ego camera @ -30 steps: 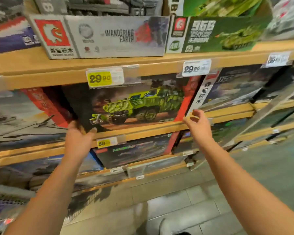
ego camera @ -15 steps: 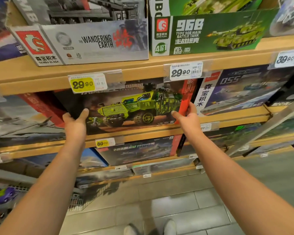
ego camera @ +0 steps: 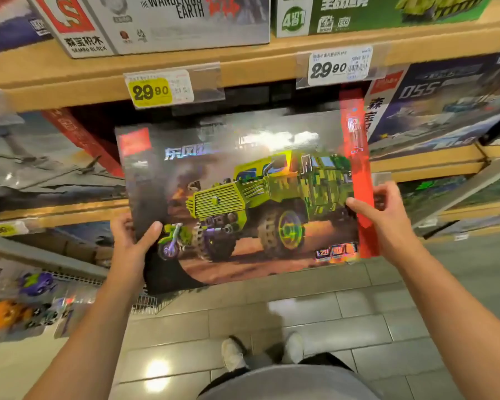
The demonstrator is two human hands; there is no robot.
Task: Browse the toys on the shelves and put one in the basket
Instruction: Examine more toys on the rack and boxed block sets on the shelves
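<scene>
A large flat toy box (ego camera: 243, 180) with a green armoured truck and a small motorbike printed on it hangs in front of the wooden shelves, off the shelf and tilted toward me. My left hand (ego camera: 132, 241) grips its lower left edge, thumb over the front. My right hand (ego camera: 387, 215) grips its right edge by the red side strip, thumb on the front. No basket is in view.
Wooden shelves (ego camera: 257, 64) carry more boxed building sets, with 29.90 price tags (ego camera: 156, 89) on the front lip. A wire rack with small toys (ego camera: 32, 298) stands low at the left. Grey tiled floor and my shoes (ego camera: 260, 347) lie below.
Both hands closed on the truck box on the shelf, then pulled it out toward me; it now hangs free in front of the shelves.
</scene>
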